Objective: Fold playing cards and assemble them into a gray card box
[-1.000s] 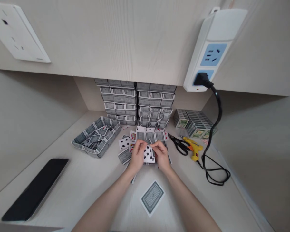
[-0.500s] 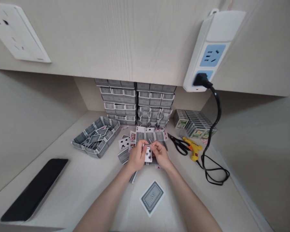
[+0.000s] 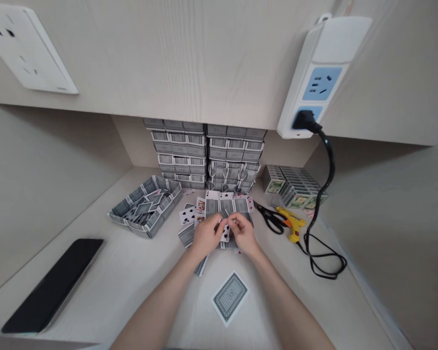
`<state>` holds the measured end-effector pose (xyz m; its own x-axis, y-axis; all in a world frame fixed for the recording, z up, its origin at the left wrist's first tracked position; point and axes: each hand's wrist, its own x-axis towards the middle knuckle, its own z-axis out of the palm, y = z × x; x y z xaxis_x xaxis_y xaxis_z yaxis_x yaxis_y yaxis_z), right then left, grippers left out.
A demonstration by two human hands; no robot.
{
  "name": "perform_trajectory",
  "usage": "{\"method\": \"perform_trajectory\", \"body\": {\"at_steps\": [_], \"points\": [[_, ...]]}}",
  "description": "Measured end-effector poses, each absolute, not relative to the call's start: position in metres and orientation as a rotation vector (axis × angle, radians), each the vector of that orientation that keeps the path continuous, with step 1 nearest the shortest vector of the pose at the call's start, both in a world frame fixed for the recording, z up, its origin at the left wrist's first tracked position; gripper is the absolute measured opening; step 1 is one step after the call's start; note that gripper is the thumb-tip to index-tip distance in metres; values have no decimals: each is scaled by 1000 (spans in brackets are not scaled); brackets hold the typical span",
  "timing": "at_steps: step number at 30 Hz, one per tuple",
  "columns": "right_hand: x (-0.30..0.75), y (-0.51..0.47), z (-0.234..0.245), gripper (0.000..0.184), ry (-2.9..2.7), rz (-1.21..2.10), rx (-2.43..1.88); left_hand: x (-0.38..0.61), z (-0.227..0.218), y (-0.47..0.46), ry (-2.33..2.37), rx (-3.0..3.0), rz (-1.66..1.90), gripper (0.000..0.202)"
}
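A playing card (image 3: 225, 234) with black spade pips is pinched between my two hands, partly hidden by the fingers. My left hand (image 3: 207, 235) has its fingertips closed at the card's upper left. At its upper right, my right hand (image 3: 243, 231) pinches with thumb and forefinger. Just beyond and under them lies a joined panel of grey-backed cards (image 3: 212, 206) with card faces showing along its far edge. Loose cards (image 3: 187, 216) lie left of my left hand, some face up. One card (image 3: 230, 298) rests face down between my forearms.
A tray made of cards (image 3: 149, 228) holding loose cards stands at left, near a black phone-like slab (image 3: 54, 287). Stacked card boxes (image 3: 180, 150) fill the back. At right lie black scissors (image 3: 272, 219), a yellow glue gun (image 3: 294, 224), card packs (image 3: 295, 182) and a hanging black cable (image 3: 330, 160).
My left hand has turned and shifted slightly right, so its fingers now cover more of the spade card. My fingertips are closer together. The other objects stay where they were.
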<state>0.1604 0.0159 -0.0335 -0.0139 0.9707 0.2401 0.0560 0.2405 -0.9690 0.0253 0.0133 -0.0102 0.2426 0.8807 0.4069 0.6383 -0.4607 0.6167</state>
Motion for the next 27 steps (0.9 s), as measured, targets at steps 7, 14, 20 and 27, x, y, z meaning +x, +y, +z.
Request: {"method": "perform_trajectory", "body": {"at_steps": [7, 14, 20, 27], "points": [[157, 13, -27, 20, -1261, 1194, -1011, 28, -16, 18, 1354, 1870, 1209, 34], [153, 12, -24, 24, -1060, 1353, -1006, 29, -13, 20, 1274, 1596, 1257, 39], [157, 19, -28, 25, -898, 1247, -983, 30, -23, 26, 1190, 1334, 1251, 31], [157, 19, -30, 26, -969, 1261, -995, 29, -22, 31, 1177, 1001, 1269, 33]]}}
